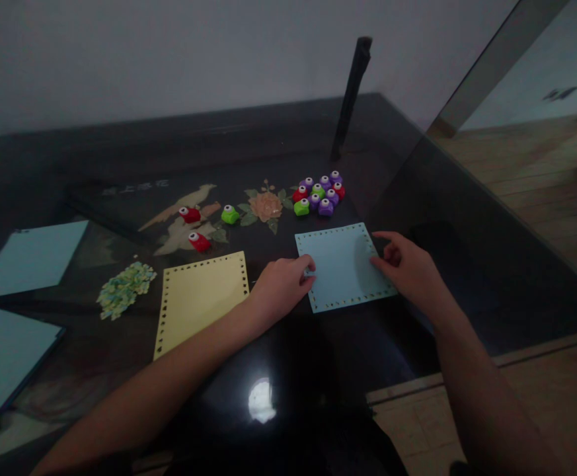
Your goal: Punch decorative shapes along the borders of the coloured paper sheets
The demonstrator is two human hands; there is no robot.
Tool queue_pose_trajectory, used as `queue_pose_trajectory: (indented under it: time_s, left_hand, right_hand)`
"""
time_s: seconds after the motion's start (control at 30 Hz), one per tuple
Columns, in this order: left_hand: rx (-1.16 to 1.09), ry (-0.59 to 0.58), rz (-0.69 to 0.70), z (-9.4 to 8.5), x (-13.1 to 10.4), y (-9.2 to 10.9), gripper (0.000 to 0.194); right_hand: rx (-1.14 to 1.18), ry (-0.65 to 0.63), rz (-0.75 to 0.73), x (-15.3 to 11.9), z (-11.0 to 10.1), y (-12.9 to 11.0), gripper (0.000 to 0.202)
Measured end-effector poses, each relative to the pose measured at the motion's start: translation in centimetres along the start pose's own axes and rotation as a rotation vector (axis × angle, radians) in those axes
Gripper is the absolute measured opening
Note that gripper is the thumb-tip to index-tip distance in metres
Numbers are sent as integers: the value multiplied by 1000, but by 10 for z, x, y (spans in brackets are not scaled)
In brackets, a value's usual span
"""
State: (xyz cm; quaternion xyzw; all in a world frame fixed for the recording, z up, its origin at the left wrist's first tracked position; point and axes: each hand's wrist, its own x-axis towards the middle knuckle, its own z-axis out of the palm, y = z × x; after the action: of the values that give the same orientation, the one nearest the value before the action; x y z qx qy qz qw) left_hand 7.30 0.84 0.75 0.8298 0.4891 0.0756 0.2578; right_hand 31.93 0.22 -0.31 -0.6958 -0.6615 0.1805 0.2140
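Bare forearms (pixel 189 360) cross the dark desk (pixel 288 350), the left over a yellow sheet (pixel 199 296). Ahead, a blue sheet (pixel 342 268) lies flat: the left hand (pixel 285 281) curls at its left edge, whether gripping I cannot tell; the right hand (pixel 408 270), thumb and forefinger parted, is at its right. Beyond cluster coloured punches (pixel 318 192).

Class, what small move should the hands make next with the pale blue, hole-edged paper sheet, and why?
Probably pinch the right edge of the pale blue paper sheet with the right hand: its thumb and forefinger stand apart there, while the left hand is at the opposite edge, so both could steady it.
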Motion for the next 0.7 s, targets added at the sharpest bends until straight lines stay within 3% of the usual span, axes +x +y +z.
queue_pose_trajectory:
  time_s: [0.17, 0.27, 0.37, 0.5, 0.6, 0.7]
  left_hand:
    - [20, 77, 63, -14, -11, 8, 25]
    - [41, 177, 148, -24, -28, -1, 23]
    - [68, 301, 219, -35, -54, -30, 20]
    - [149, 434, 103, -54, -89, -89, 20]
    - [219, 473, -26, -64, -107, -125, 21]
    - [276, 458, -64, -65, -116, -142, 23]
  right_hand:
    - [-23, 107, -62, 2, -2, 1, 35]
    - [33, 177, -61, 2, -3, 0, 27]
    - [92, 209, -68, 2, -4, 0, 21]
    - [124, 232, -81, 1, -4, -7, 16]
    - [153, 183, -153, -4, -2, -28, 16]
    - [143, 74, -332, -12, 7, -62, 17]
